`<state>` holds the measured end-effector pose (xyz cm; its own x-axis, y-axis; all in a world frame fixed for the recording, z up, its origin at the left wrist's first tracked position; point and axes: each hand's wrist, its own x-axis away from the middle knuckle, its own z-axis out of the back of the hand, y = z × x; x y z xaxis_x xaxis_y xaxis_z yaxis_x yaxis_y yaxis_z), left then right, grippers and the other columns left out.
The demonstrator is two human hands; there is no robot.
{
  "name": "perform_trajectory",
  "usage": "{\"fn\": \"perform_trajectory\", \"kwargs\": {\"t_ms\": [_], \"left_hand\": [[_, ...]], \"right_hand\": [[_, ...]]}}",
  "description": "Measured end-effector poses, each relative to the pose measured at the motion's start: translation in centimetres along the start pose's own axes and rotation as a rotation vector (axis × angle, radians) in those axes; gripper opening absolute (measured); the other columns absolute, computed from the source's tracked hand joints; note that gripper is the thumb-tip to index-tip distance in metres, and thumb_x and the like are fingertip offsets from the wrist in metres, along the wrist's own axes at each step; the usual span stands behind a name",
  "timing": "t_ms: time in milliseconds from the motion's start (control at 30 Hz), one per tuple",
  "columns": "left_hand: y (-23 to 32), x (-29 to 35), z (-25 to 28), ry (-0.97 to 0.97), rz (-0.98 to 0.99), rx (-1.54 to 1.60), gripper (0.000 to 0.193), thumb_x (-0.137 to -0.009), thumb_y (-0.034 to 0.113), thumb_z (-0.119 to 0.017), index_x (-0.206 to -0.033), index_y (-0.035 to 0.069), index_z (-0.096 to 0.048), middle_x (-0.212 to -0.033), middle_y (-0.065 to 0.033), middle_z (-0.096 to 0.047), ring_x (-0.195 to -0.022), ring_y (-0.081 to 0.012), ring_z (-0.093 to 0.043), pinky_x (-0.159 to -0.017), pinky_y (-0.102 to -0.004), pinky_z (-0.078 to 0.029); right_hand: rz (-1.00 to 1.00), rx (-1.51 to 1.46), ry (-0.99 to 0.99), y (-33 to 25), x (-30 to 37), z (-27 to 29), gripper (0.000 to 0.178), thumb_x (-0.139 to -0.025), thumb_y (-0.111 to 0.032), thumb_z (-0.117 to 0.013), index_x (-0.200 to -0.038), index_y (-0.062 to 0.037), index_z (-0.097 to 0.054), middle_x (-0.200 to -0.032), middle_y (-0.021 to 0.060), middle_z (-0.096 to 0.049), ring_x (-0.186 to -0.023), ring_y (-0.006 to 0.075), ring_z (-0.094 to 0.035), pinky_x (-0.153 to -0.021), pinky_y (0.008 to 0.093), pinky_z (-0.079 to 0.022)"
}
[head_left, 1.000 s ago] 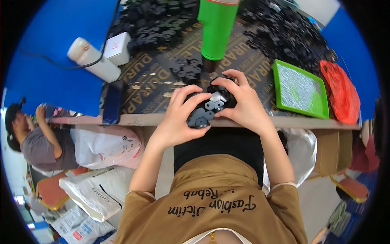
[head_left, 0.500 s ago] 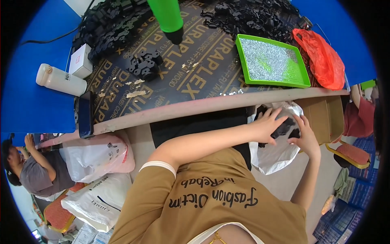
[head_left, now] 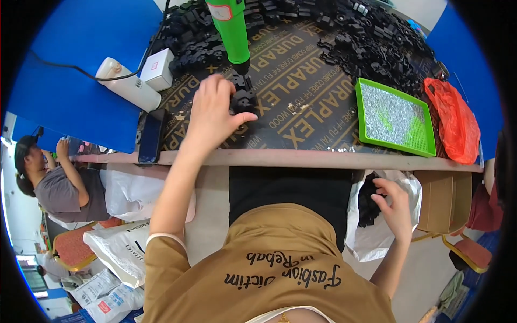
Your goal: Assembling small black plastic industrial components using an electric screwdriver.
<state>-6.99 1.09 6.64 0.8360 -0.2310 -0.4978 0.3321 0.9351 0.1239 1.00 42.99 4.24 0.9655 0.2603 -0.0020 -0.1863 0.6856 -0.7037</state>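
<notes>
My left hand [head_left: 212,110] is at the table beside a small heap of black plastic parts [head_left: 243,97]. Its thumb is spread wide from the fingers, which touch or nearly touch the heap's left side; no part shows in its grasp. Over the mouth of a white plastic bag [head_left: 366,245] below the table edge, my right hand [head_left: 396,207] is open, fingers bent and thumb apart. Black parts [head_left: 369,202] lie inside that bag, just left of the fingertips. A green electric screwdriver [head_left: 234,40] hangs tip down just above the small heap.
A green tray [head_left: 362,121] of small silvery pieces and a red plastic bag [head_left: 455,121] are at the right. Larger piles of black parts [head_left: 371,48] cover the table's back. A white bottle [head_left: 126,83], white box [head_left: 157,70] and phone [head_left: 152,137] stand left. Another person [head_left: 62,180] sits far left.
My left hand has left the white bag and moved up and left to the small heap on the table. My right hand stays over the bag. The view has shifted.
</notes>
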Motion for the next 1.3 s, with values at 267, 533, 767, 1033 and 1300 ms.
{"fn": "perform_trajectory", "kwargs": {"t_ms": [267, 533, 767, 1033, 1300], "left_hand": [[-4.2, -3.9, -1.7, -0.423, 0.033, 0.257, 0.097, -0.068, 0.047, -0.078, -0.145, 0.012, -0.03, -0.151, -0.0231, -0.022, -0.139, -0.04, -0.023, -0.112, -0.0423, -0.027], [-1.4, -1.8, 0.1, -0.501, 0.211, 0.006, 0.067, -0.072, 0.044, -0.073, -0.129, 0.015, -0.052, -0.133, -0.0161, -0.046, -0.118, -0.0345, -0.049, -0.094, -0.0432, -0.046], [-3.3, -0.4, -0.5, -0.364, 0.248, -0.077, 0.063, -0.065, 0.045, -0.076, -0.121, 0.025, -0.055, -0.133, -0.0141, -0.046, -0.112, -0.0344, -0.056, -0.085, -0.045, -0.051], [-1.2, 3.6, 4.9, -0.349, 0.049, 0.747, 0.061, -0.065, 0.03, -0.077, -0.115, 0.006, -0.053, -0.112, -0.0129, -0.05, -0.107, -0.0281, -0.049, -0.096, -0.0357, -0.038], [24.7, 1.9, -12.5, -0.809, -0.37, 1.199, 0.081, -0.065, 0.045, -0.081, -0.125, 0.005, -0.045, -0.122, -0.0245, -0.044, -0.108, -0.0421, -0.05, -0.092, -0.0418, -0.044]], "right_hand": [[0.128, -0.104, -0.022, -2.0, -1.0, -3.7, 0.024, -0.075, 0.0, -0.07, -0.099, -0.0006, -0.065, -0.081, 0.0119, -0.062, -0.068, 0.0197, -0.062, -0.063, 0.0285, -0.05], [0.136, -0.118, -0.122, -3.1, -1.0, -6.1, 0.019, -0.079, -0.005, -0.07, -0.098, -0.0028, -0.067, -0.084, 0.0106, -0.065, -0.066, 0.0186, -0.063, -0.057, 0.0272, -0.05], [0.152, -0.104, -0.23, -3.2, -1.4, -7.0, 0.018, -0.079, -0.004, -0.068, -0.097, -0.0025, -0.068, -0.085, 0.0091, -0.066, -0.071, 0.0168, -0.063, -0.058, 0.0257, -0.05], [-0.086, 0.077, -0.089, 3.5, 0.3, 0.2, 0.027, -0.077, -0.008, -0.07, -0.103, -0.0012, -0.064, -0.092, 0.0158, -0.065, -0.074, 0.0256, -0.064, -0.065, 0.0338, -0.05], [-0.103, 0.121, 0.548, 3.4, 2.9, 9.0, 0.02, -0.093, -0.005, -0.057, -0.11, 0.0038, -0.061, -0.099, 0.007, -0.063, -0.089, 0.0109, -0.057, -0.08, 0.0232, -0.046]]}}
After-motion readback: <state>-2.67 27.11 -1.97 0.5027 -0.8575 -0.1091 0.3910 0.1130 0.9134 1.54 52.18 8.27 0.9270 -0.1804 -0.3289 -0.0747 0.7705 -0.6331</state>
